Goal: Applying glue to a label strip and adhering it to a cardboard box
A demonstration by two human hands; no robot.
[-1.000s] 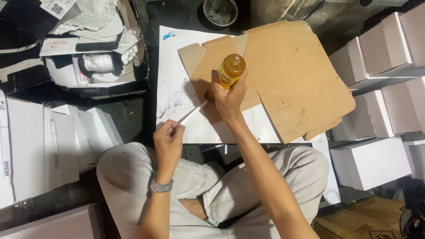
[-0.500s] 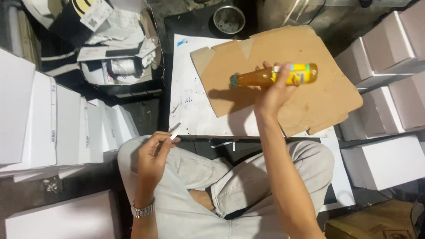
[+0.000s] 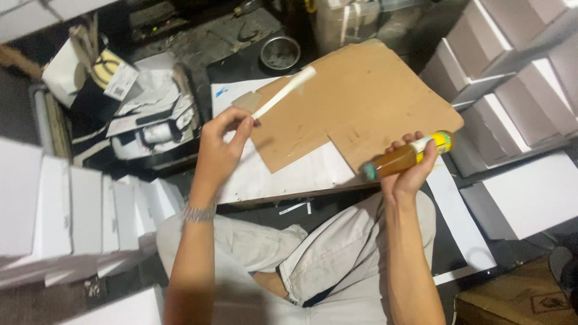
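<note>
My right hand (image 3: 409,165) grips a small bottle of amber liquid (image 3: 404,156), held on its side above my right knee, its yellow end pointing right. My left hand (image 3: 221,141) pinches the near end of a thin white stick with a flat white tip (image 3: 284,92), raised over the left edge of a flattened brown cardboard sheet (image 3: 361,102). The cardboard lies on a white board (image 3: 283,177) in front of my crossed legs.
Stacks of white boxes (image 3: 72,216) stand on my left and more white boxes (image 3: 518,66) on my right. A small metal bowl (image 3: 280,53) sits beyond the cardboard. A pile of papers and a tape roll (image 3: 150,129) lies at the left rear.
My right hand has brought the bottle down and to the right, off the cardboard. My left hand has risen from my lap and now holds the white stick over the cardboard's left edge.
</note>
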